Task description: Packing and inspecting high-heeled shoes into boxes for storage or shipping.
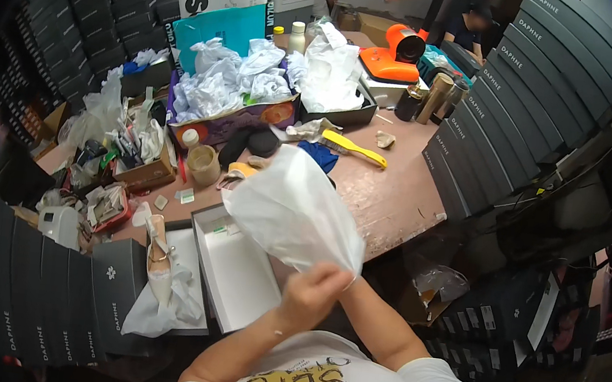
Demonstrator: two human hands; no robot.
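Note:
A sheet of thin white wrapping paper (296,209) billows up over the table edge in front of me. My left hand (312,293) is closed in a fist on its lower corner. My right hand is mostly hidden behind the paper and the left hand; only its wrist (357,287) shows. Just left of the hands, a white-lined shoe box (238,278) lies with its inside facing up. Beside that, a beige pointed shoe (159,249) with a strap rests on crumpled white paper (182,298) in another box.
Stacks of dark shoe boxes rise at the right (514,110) and lower left (12,285). On the table are a yellow-handled brush (357,150), a blue cloth (318,157), a jar (204,165), a carton of crumpled paper (235,115) and an orange device (395,57). A person (467,31) sits far right.

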